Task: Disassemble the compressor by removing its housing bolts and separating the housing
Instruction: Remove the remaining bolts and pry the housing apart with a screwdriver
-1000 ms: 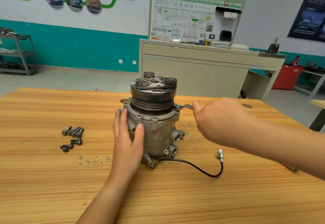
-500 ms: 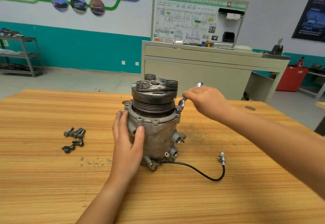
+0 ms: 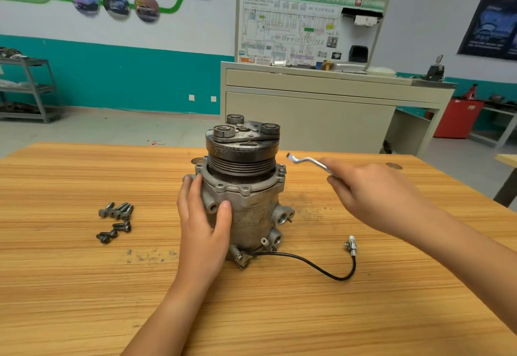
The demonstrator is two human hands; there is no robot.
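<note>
A single wide-angle view looks out from the person's head, above the near edge of the surface (image 3: 84, 299), facing forward and tilted down. It sits close: the compressor (image 3: 251, 202) stands upright near the frame's middle, within arm's reach. The left forearm enters from the bottom edge, its left hand (image 3: 204, 227) holding the compressor's side. The right forearm enters from the right edge, its right hand (image 3: 375, 196) gripping a wrench (image 3: 307, 161) just right of the compressor. The bolts (image 3: 116, 216) lie left of centre. Past the surface's far edge the view takes in the floor (image 3: 112, 129), a cabinet (image 3: 307, 115) and the far wall (image 3: 126, 76), with a rack (image 3: 28, 90) at the left edge.
</note>
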